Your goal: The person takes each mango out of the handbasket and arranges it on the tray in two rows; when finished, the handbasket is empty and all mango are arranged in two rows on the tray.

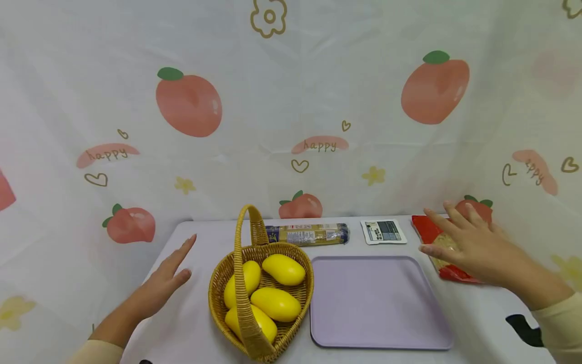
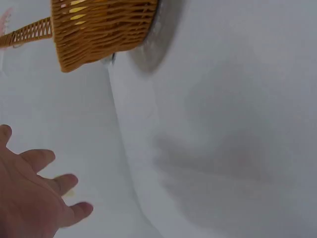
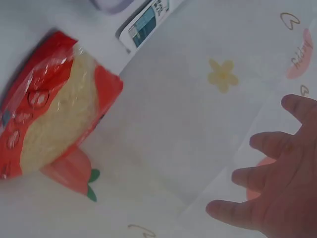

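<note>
My left hand [image 1: 156, 288] is raised over the left side of the table with its fingers straight, apart from the basket and holding nothing. To its right stands a heart-shaped wicker basket [image 1: 215, 308] with a tall handle and several yellow mangoes [image 1: 276, 304] in it. My right hand [image 1: 473, 247], fingers spread, hovers over the right side and holds nothing. In the head view it overlaps a red bag [image 1: 427, 230] with a clear window showing pale contents; the right wrist view shows this bag [image 3: 64, 106] more fully. Between basket and right hand lies a flat lilac tray [image 1: 377, 303].
Behind the basket lies a long clear pack of pale noodles [image 1: 309, 234] with dark blue ends. A small white packet [image 1: 384, 231] with a dark label lies behind the tray. A white cloth with peach prints [image 1: 188, 105] hangs along the table's back edge.
</note>
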